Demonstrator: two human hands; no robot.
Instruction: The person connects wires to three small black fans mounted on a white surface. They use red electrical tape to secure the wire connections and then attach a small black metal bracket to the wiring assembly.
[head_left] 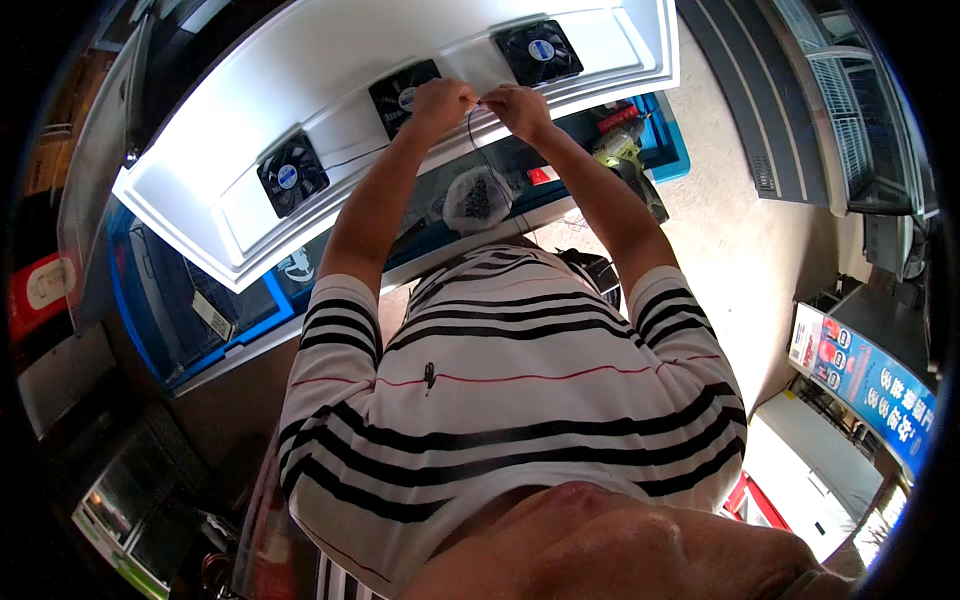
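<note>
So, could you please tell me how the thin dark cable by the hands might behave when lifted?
The cable is likely floppy, curving loosely down from between the left hand and right hand. It is probably light, being so thin. It might catch on the clear bag, which it seems to cross.

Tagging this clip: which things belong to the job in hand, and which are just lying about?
Likely the job:
Dark wire, at the fingers of the left hand and right hand
Black fans, three
White panel carrying them

Seemingly just lying about, untouched:
Yellow-green power tool
Clear bag, small dark contents
Blue printed sign
</note>
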